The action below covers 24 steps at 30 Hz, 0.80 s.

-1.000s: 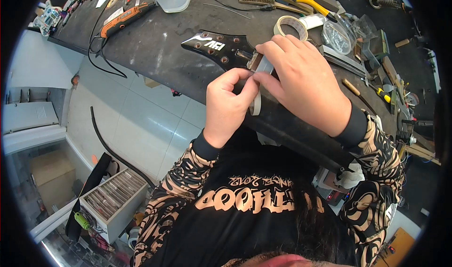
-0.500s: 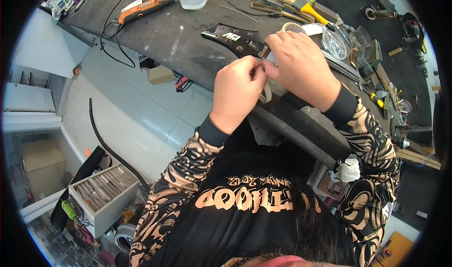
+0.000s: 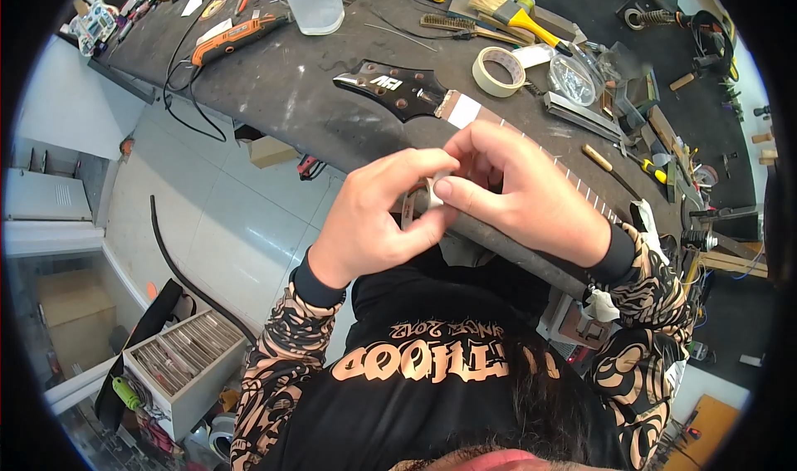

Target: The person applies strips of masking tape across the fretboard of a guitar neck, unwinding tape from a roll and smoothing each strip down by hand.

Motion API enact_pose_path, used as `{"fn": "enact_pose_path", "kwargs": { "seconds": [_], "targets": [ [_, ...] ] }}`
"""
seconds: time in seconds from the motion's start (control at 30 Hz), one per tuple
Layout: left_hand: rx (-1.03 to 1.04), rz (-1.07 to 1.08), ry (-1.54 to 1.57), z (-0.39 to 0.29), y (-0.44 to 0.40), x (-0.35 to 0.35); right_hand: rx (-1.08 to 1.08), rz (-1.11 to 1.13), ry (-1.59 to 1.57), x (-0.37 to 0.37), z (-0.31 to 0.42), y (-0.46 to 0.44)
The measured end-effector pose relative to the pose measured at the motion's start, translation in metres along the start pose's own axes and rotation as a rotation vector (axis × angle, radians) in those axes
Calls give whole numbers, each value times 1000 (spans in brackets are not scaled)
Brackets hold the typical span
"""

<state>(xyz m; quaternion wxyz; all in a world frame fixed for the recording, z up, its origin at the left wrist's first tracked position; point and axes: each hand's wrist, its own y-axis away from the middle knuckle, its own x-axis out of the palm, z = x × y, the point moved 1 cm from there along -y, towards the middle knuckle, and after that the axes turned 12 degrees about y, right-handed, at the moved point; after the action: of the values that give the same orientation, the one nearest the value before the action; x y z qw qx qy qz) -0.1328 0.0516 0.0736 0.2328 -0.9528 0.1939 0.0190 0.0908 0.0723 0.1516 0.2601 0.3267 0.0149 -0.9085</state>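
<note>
A guitar neck with a black headstock [image 3: 390, 86] lies on the workbench, and its fretboard runs down to the right, partly under my right forearm. White tape [image 3: 464, 111] covers the fretboard near the nut. My left hand [image 3: 374, 214] is curled round a small roll of tape [image 3: 409, 206] in front of the neck. With thumb and fingers pinched at the roll's upper edge, my right hand [image 3: 531, 190] holds the tape's pale end [image 3: 434, 192]. Both hands touch or nearly touch there.
A larger tape roll [image 3: 499, 72] sits behind the neck. An orange rotary tool [image 3: 241, 39], a plastic container [image 3: 316, 4], a yellow-handled brush [image 3: 515, 14] and a metal bar [image 3: 584, 116] lie on the bench. A padded black edge [image 3: 515, 240] runs below my hands.
Both hands have drawn back from the neck towards my body, with the small tape roll. The white tape on the fretboard and the larger roll now show fully.
</note>
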Motion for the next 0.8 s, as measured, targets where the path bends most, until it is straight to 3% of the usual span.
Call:
{"fn": "enact_pose_path", "kwargs": {
  "seconds": [0.07, 0.17, 0.27, 0.33, 0.4, 0.5, 0.67, 0.8],
  "targets": [
    [18, 54, -44, -3, -6, 1, 50, 43, -231, 2, -4, -1],
    [98, 42, -38, 3, -16, 1, 65, 81, -267, -3, -27, -12],
    [-276, 39, 212, -3, -24, -5, 142, 76, -264, -25, -16, -24],
    [-451, 38, 338, 8, -27, -10, 95, -26, 1, -35, -31, -38],
    [-701, 82, 423, 24, -37, -16, 56, -107, 33, -37, -39, -54],
    [-664, -21, 535, 38, -44, -12, -12, -151, 205, -41, -54, -74],
    [-605, -276, 607, 33, -48, 8, -58, -207, 238, -42, -61, -86],
    [-600, -285, 625, 40, -47, 8, -50, -187, 231, -42, -64, -89]
  ]
}}
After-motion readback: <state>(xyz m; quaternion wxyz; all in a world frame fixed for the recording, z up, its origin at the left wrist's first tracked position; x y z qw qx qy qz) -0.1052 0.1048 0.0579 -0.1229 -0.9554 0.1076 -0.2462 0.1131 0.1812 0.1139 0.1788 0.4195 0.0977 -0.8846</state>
